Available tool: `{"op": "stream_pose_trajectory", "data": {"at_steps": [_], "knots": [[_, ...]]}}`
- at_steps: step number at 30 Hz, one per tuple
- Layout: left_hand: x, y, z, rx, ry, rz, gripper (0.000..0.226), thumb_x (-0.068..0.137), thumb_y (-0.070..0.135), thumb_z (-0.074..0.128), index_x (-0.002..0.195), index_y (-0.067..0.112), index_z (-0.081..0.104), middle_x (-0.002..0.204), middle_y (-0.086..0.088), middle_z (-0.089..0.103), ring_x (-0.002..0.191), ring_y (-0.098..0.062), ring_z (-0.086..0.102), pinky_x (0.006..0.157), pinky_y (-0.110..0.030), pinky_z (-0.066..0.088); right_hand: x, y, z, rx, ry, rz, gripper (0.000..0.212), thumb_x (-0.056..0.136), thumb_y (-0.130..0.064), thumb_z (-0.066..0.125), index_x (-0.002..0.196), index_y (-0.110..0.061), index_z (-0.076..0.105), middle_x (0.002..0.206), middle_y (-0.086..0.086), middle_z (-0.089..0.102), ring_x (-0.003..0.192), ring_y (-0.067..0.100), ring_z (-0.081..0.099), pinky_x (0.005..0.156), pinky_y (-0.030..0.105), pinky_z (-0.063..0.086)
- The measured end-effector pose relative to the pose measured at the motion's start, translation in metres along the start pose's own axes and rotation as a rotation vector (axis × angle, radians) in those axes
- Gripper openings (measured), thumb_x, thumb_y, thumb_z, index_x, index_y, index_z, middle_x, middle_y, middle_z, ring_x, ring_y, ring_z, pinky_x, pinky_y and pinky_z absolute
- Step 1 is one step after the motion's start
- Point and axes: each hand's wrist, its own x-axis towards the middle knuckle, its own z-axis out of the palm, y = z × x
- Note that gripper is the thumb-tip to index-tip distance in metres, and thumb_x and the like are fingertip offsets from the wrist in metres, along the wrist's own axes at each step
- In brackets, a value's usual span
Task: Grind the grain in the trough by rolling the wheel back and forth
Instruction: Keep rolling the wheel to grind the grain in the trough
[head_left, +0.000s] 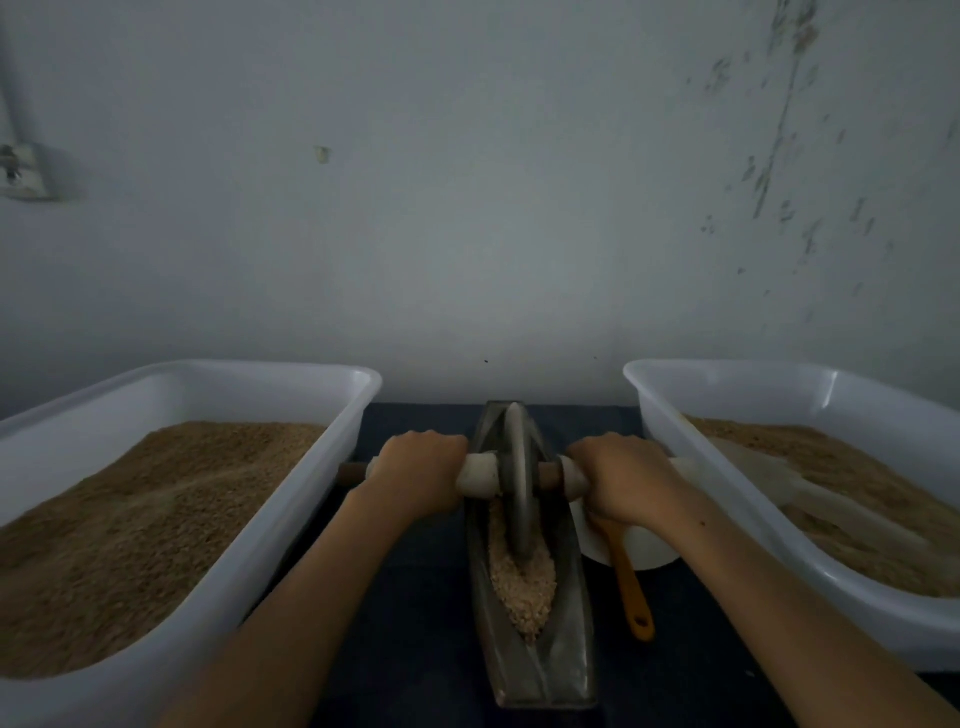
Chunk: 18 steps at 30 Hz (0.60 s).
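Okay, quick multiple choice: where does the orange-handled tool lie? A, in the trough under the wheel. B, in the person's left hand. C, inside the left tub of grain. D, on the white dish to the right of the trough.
D: the orange-handled tool rests with its head on the white dish, just right of the trough and below the right hand.

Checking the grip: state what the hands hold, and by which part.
Both hold the grey metal grinding wheel by its wooden axle: left hand left of the disc, right hand right.
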Motion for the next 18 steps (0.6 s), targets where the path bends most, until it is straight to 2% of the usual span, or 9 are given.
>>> {"op": "stream_pose_trajectory", "data": {"at_steps": [2, 5, 7, 9, 10, 12, 15, 18], "knots": [[0.0, -0.005, -0.004, -0.049, -0.11, 0.026, 0.035, 0.082, 0.03, 0.064, 0.113, 0.018, 0.052, 0.11, -0.004, 0.062, 0.099, -0.022, 0.059, 0.074, -0.031, 0.04, -0.001, 0.0, -0.006, -0.014, -0.116, -0.016, 0.022, 0.086, -0.017, 0.061, 0.108, -0.019, 0.061, 0.105, 0.004, 0.065, 0.094, 0.021, 0.062, 0.074, 0.03, 0.046], [0.0, -0.008, -0.009, -0.133, -0.269, 0.048, 0.038, 0.081, 0.03, 0.067, 0.114, 0.018, 0.054, 0.111, -0.004, 0.062, 0.093, -0.02, 0.058, 0.074, -0.03, 0.039, -0.004, 0.002, -0.014, 0.0, -0.246, -0.028, 0.023, 0.083, -0.02, 0.066, 0.105, -0.016, 0.061, 0.101, 0.005, 0.064, 0.091, 0.02, 0.062, 0.07, 0.03, 0.047], [0.0, -0.011, -0.011, -0.204, -0.373, 0.051, 0.04, 0.08, 0.028, 0.07, 0.116, 0.018, 0.054, 0.112, -0.004, 0.062, 0.089, -0.016, 0.055, 0.076, -0.03, 0.042, -0.006, 0.002, -0.017, 0.02, -0.297, -0.031, 0.027, 0.082, -0.022, 0.069, 0.108, -0.016, 0.061, 0.102, 0.005, 0.065, 0.092, 0.019, 0.063, 0.075, 0.031, 0.051], [0.0, -0.014, -0.011, -0.244, -0.428, 0.042, 0.042, 0.08, 0.025, 0.07, 0.119, 0.018, 0.054, 0.113, -0.005, 0.062, 0.095, -0.017, 0.058, 0.083, -0.033, 0.046, -0.006, 0.001, -0.019, 0.022, -0.312, -0.034, 0.029, 0.082, -0.024, 0.07, 0.109, -0.017, 0.061, 0.103, 0.004, 0.065, 0.092, 0.019, 0.063, 0.08, 0.032, 0.053], [0.0, -0.014, -0.011, -0.241, -0.429, 0.032, 0.043, 0.081, 0.025, 0.07, 0.12, 0.017, 0.054, 0.113, -0.005, 0.062, 0.097, -0.019, 0.058, 0.086, -0.034, 0.047, -0.006, 0.0, -0.019, 0.015, -0.312, -0.032, 0.029, 0.082, -0.024, 0.07, 0.11, -0.017, 0.061, 0.103, 0.004, 0.065, 0.093, 0.019, 0.063, 0.081, 0.033, 0.054], [0.0, -0.01, -0.009, -0.167, -0.372, 0.01, 0.042, 0.08, 0.028, 0.07, 0.118, 0.017, 0.056, 0.11, -0.005, 0.062, 0.095, -0.019, 0.058, 0.081, -0.033, 0.046, -0.005, 0.0, -0.018, 0.003, -0.29, -0.016, 0.029, 0.082, -0.023, 0.069, 0.109, -0.017, 0.06, 0.102, 0.004, 0.064, 0.092, 0.019, 0.062, 0.079, 0.032, 0.053], [-0.001, -0.004, -0.006, -0.049, -0.188, -0.005, 0.036, 0.08, 0.031, 0.068, 0.112, 0.018, 0.057, 0.106, -0.004, 0.064, 0.093, -0.021, 0.06, 0.073, -0.031, 0.042, -0.005, -0.003, -0.013, -0.011, -0.179, 0.018, 0.021, 0.085, -0.017, 0.063, 0.106, -0.016, 0.061, 0.098, 0.002, 0.062, 0.087, 0.019, 0.06, 0.072, 0.029, 0.046], [0.0, -0.001, -0.002, 0.0, -0.034, -0.015, 0.032, 0.084, 0.029, 0.062, 0.111, 0.016, 0.054, 0.107, -0.005, 0.061, 0.095, -0.022, 0.06, 0.072, -0.03, 0.039, -0.002, -0.008, -0.008, 0.012, -0.052, 0.054, 0.02, 0.088, -0.014, 0.058, 0.108, -0.016, 0.061, 0.108, 0.003, 0.064, 0.1, 0.022, 0.061, 0.083, 0.033, 0.046]]}}
